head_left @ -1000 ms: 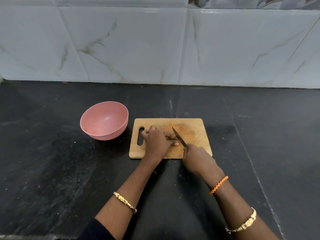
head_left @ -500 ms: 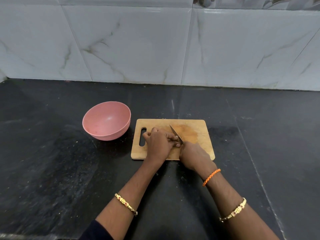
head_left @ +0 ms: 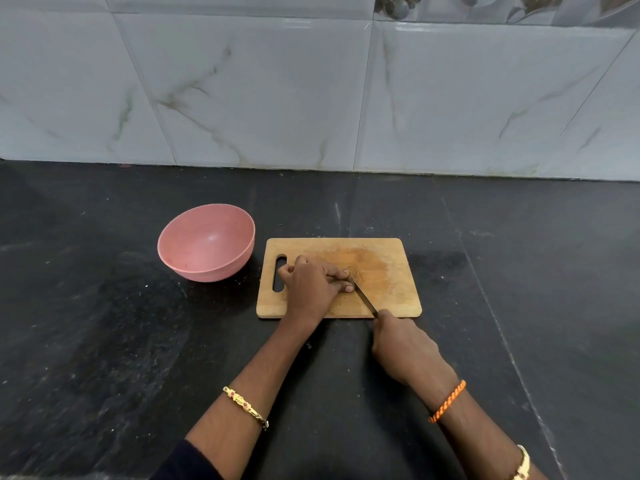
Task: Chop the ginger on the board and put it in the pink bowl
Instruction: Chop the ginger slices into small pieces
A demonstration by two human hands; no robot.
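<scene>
Chopping is the step going on now. Far on the left sits the pink bowl (head_left: 206, 242) on the dark counter (head_left: 86, 341), and nothing can be seen inside it. Just beside it, to the right, lies the wooden board (head_left: 391, 271), with its handle hole nearest the bowl.

On the board rests the left hand (head_left: 311, 284). Its fingers are curled down and pressed together, pinning something small under the fingertips. That should be the ginger (head_left: 352, 271), but only a tiny blurry bit peeks out by the fingertips, so its shape is hard to tell. A brown stain marks the board around that spot.

Next comes the knife (head_left: 362, 294). Its tip is right by the left fingertips, and the blade slants back toward the near edge of the board. The right hand (head_left: 403, 348) is wrapped tight around the handle, just off the board's near edge.

No ginger is in the bowl yet, so the job looks far from done. The next cut needs care: the blade is very close to the fingers, so they should stay tucked in.
</scene>
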